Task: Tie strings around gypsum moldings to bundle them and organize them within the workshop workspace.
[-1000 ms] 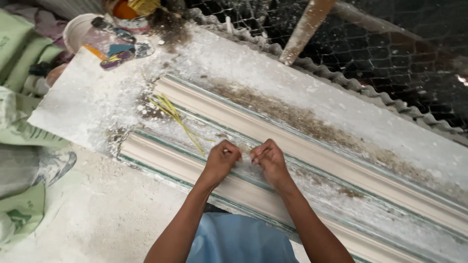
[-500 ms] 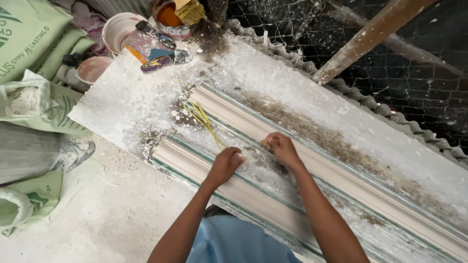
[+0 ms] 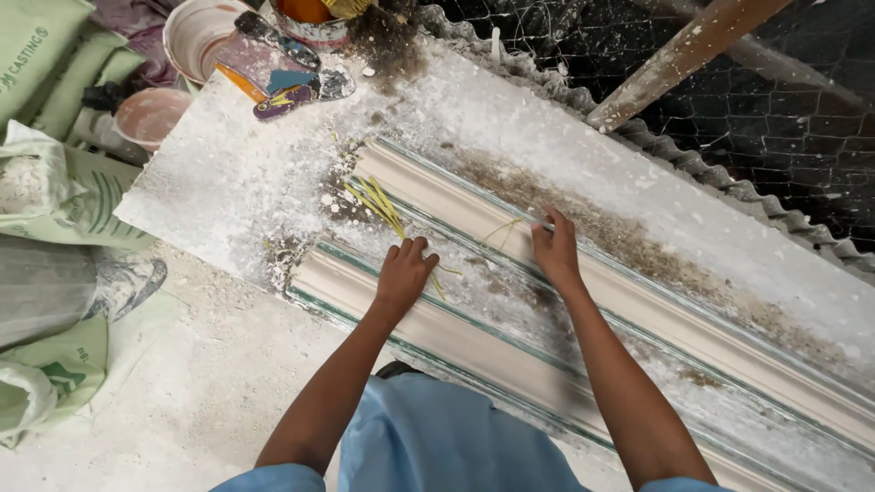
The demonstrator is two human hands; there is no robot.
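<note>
Head view: left hand, fingers curled, presses yellow fibres on long plaster mould; right hand pinches fibre strand beside it.

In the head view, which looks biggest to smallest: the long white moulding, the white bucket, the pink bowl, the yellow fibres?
1. Long white moulding
2. White bucket, partly cut off by the frame
3. Pink bowl, close to the bucket, so that order is unsure
4. Yellow fibres

Green sacks slump at the left beside two plaster-crusted bowls. A paint tin stands near what may be scrapers. Wire mesh backs a leaning wooden post.
</note>
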